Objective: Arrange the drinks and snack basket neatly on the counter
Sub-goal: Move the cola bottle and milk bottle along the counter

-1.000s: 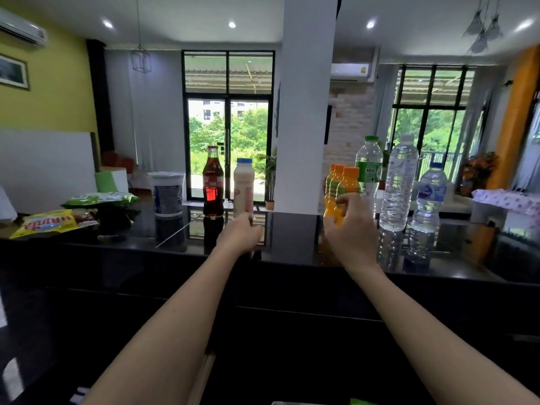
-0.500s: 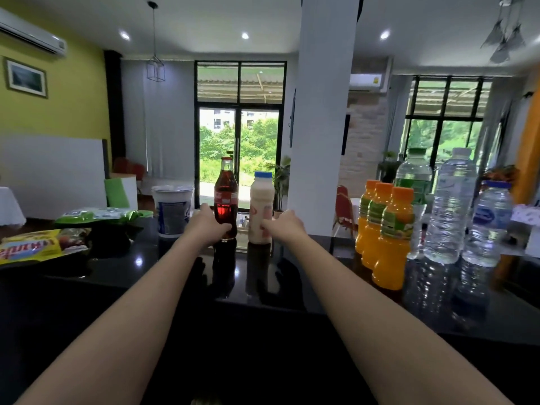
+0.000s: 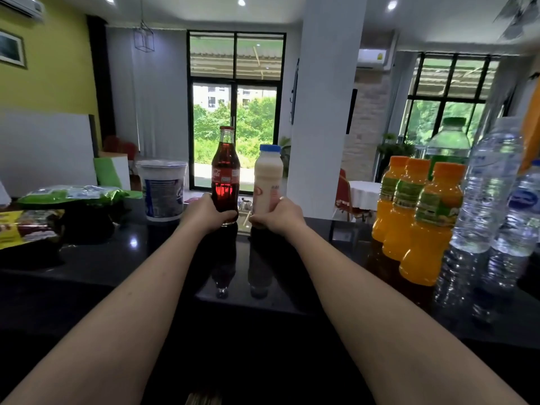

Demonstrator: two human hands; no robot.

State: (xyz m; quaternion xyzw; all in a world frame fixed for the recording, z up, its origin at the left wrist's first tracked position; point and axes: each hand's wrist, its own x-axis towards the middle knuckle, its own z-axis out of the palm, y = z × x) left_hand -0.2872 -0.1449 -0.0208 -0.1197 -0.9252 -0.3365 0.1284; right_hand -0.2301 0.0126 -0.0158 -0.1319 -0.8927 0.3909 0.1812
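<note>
A glass cola bottle (image 3: 225, 168) stands upright at the far edge of the black counter (image 3: 122, 258); my left hand (image 3: 204, 213) grips its lower part. Just right of it stands a milky white bottle with a blue cap (image 3: 267, 176), and my right hand (image 3: 277, 216) grips its base. Three orange juice bottles (image 3: 423, 217) stand in a row at the right, with clear water bottles (image 3: 491, 185) and a green-capped bottle (image 3: 448, 141) beside and behind them. A dark snack basket (image 3: 84, 220) holding green and yellow snack packs (image 3: 73, 192) sits at the left.
A white tub with a blue label (image 3: 162, 191) stands left of the cola bottle. A white pillar (image 3: 321, 106) rises behind the counter. Bare glossy counter lies between my forearms and in front of the basket.
My right hand left the orange juice bottle and moved left to grip the milky bottle. My left hand shifted from the milky bottle to the cola bottle. The view came closer to the counter.
</note>
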